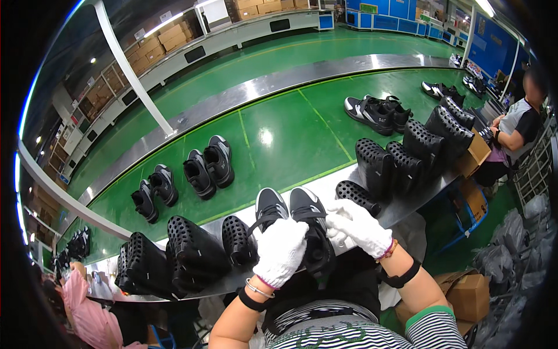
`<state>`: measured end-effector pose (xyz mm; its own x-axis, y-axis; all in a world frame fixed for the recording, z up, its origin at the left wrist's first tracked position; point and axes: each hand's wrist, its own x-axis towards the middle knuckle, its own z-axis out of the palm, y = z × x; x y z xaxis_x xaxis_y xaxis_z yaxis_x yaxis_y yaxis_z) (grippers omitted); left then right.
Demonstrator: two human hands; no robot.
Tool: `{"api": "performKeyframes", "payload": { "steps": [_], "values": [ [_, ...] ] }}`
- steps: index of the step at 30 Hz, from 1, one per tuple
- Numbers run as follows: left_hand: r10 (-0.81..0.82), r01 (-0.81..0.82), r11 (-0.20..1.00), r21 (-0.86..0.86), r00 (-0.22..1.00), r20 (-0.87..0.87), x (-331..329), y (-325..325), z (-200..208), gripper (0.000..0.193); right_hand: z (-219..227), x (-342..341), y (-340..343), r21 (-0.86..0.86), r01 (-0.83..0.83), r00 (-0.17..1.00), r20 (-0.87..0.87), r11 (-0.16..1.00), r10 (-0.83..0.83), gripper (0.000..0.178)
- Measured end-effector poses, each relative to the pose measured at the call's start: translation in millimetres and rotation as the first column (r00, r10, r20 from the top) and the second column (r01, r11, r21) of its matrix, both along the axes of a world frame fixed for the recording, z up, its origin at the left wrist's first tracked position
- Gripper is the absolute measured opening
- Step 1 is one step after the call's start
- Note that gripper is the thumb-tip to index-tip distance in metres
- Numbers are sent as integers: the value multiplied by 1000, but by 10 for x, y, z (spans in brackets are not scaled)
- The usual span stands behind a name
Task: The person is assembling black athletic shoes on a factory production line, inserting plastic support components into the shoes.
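A pair of black sneakers with grey-white toes stands upright in front of me, toes pointing away: a left shoe (271, 205) and a right shoe (308, 203). My left hand (282, 251), in a white knit glove, is closed over the lace and opening area of the left shoe. A black lace shows beside its fingers, and the fingertips are partly hidden. Just right of the right shoe is my right hand (359, 228), also gloved. Its fingers are bent and apart near the shoe's side, with nothing visible in them.
Black perforated boot-shaped forms line the bench edge on the left (195, 250) and right (372, 166). More sneaker pairs (209, 168) rest on the green belt (273, 128) beyond. A co-worker (517, 125) is at right, another in pink (87, 308) at left. Cardboard boxes (468, 296) lie below right.
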<state>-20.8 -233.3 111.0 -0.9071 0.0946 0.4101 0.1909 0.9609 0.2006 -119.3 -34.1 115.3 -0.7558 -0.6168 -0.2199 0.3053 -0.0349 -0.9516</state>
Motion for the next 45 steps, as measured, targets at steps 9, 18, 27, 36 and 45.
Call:
{"api": "performKeyframes", "payload": {
  "steps": [9, 18, 27, 36, 45],
  "values": [
    [37, -36, 997, 73, 999, -8, 62, -20, 25, 28, -56, -117, -34, 15, 47, 998, 41, 999, -47, 15],
    [44, -42, 996, 77, 999, -25, 32, 5, 24, 26, -336, 235, 52, 54, 66, 990, 123, 996, -72, 18],
    [39, -35, 997, 71, 998, -55, 9, 36, -13, 26, -5, 353, -83, 523, 263, 524, -783, 811, 335, 64],
    [189, -86, 949, 303, 924, -331, 593, 67, 30, 39, -31, -442, -266, 713, 353, 516, -689, 606, 509, 44],
    [579, -442, 799, 408, 749, -322, 1181, -287, -516, 43, 914, 468, -989, 475, 284, 218, -878, 833, 427, 22]
  ]
}}
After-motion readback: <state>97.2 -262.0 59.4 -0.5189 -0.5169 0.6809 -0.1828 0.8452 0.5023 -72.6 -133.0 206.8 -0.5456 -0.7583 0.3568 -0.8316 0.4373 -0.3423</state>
